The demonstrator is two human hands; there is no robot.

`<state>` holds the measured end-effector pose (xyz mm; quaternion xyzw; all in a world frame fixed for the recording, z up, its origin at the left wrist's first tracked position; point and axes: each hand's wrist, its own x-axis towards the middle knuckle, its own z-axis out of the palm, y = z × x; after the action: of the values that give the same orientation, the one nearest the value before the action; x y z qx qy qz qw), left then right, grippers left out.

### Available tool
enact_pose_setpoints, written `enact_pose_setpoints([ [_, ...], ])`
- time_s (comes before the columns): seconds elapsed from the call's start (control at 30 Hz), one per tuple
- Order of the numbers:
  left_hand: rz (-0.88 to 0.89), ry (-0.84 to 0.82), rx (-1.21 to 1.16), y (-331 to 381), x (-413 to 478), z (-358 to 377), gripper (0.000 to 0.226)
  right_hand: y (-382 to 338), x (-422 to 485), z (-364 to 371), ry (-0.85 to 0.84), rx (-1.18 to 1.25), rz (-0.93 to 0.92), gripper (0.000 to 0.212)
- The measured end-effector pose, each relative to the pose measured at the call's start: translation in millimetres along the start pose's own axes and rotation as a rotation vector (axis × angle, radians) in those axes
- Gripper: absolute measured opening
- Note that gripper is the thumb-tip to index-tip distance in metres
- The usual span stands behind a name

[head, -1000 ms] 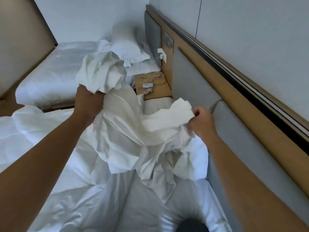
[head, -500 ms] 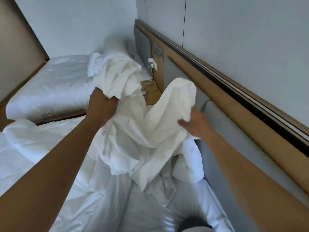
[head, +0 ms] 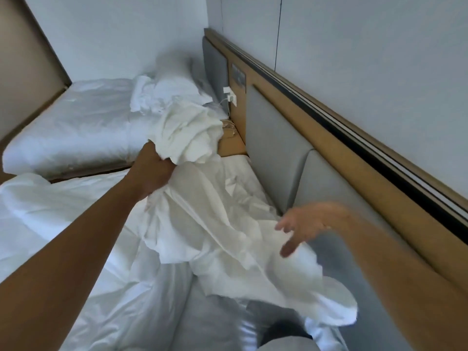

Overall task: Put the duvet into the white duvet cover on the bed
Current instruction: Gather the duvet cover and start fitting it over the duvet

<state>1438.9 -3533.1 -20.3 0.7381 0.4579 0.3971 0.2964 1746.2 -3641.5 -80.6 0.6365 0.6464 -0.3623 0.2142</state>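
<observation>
1. Twin-bed room, with a padded headboard [head: 278,153] along the wall to the right of both hands.
2. On the left hand [head: 152,171], fingers clenched round a bunched end of the duvet cover [head: 192,133]. It's held high, likely so the rest hangs free and the opening shows.
3. On the right hand [head: 306,222], fingers [head: 283,225] splayed and grasping nothing. Blurred, just above the cover's slack.
4. Outward: duvet [head: 63,224] lies on the bed [head: 210,325], left of the left fingers, not yet inside.

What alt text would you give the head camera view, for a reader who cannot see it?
A person's left hand grips a bunched white duvet cover held up above rumpled white bedding, while the blurred right hand is open, fingers spread, over the cloth. A grey padded headboard runs along the right, and a second bed lies beyond.
</observation>
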Motion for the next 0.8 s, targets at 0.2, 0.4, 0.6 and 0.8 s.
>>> enact_pose_setpoints([
  [0.2,0.029,-0.579,0.398,20,-14,3,0.031,-71,-28,-91,0.918,0.938,-0.896,0.051],
  [0.4,-0.158,-0.762,0.264,32,-21,-6,0.054,-97,-5,-80,-0.099,0.646,-0.711,0.099],
  [0.6,-0.452,-0.662,-0.203,-3,-34,-15,0.038,-72,29,-41,-0.125,0.813,-0.598,0.047],
  [0.8,-0.605,-0.805,-0.33,-22,-44,-8,0.031,-53,33,-45,-0.038,1.135,-0.766,0.055],
])
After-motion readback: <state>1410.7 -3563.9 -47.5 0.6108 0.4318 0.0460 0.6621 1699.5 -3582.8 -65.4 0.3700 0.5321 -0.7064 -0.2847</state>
